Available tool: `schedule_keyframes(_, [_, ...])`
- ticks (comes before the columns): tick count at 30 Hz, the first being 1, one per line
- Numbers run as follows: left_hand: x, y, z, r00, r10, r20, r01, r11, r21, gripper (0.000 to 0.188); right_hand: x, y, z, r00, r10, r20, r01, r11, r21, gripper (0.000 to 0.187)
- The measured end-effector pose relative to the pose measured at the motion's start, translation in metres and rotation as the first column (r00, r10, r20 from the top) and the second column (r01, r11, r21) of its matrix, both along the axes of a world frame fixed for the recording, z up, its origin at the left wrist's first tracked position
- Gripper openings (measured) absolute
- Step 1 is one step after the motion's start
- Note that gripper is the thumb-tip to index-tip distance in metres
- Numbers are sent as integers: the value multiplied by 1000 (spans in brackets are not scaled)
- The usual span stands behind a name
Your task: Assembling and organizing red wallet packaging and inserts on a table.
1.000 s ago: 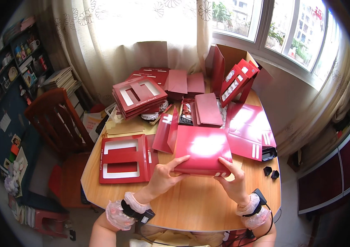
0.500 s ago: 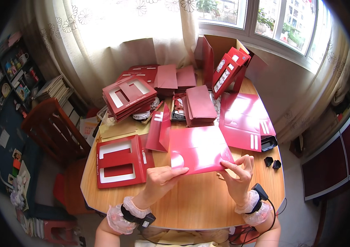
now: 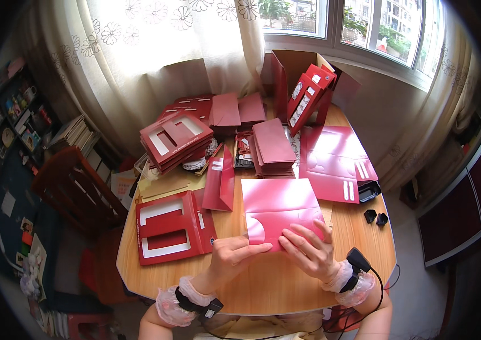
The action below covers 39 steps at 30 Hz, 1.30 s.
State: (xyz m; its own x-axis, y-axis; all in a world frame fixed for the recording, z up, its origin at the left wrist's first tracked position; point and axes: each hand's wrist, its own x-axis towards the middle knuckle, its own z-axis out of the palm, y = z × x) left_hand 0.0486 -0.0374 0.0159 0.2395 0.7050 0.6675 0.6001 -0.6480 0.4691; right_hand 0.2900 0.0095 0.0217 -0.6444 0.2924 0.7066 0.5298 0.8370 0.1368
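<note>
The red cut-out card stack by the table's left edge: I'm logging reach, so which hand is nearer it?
Left. The left hand lies just right of the red cut-out card stack; the right hand is farther right.

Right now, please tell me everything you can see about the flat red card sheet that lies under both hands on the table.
The flat red card sheet is a glossy, roughly square piece, brighter pinkish red where window light strikes it. A curved cut or fold line shows near its lower left corner. It lies flat on the wooden table, near the front edge. The left hand presses its lower edge with fingertips, and the right hand rests spread on its lower right part. Its far edge reaches toward a stack of dark red folded cards.
</note>
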Motion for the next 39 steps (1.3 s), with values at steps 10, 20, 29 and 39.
schedule_keyframes(10, [8,-2,10,970,220,-100,-220,975,7,52,1,0,2,1000,9,-23,-8,1000,29,25])
schedule_keyframes(20, [6,-2,10,923,76,-376,12,974,226,31,-3,-7,3,999,-18,27,15,995,97,26])
schedule_keyframes(29, [-9,-6,24,915,220,-337,-108,941,321,24,24,14,11,988,-151,-28,154,973,172,20])
schedule_keyframes(39, [-14,0,20,940,184,-285,-107,958,268,27,39,18,17,975,-206,-78,219,947,233,18])
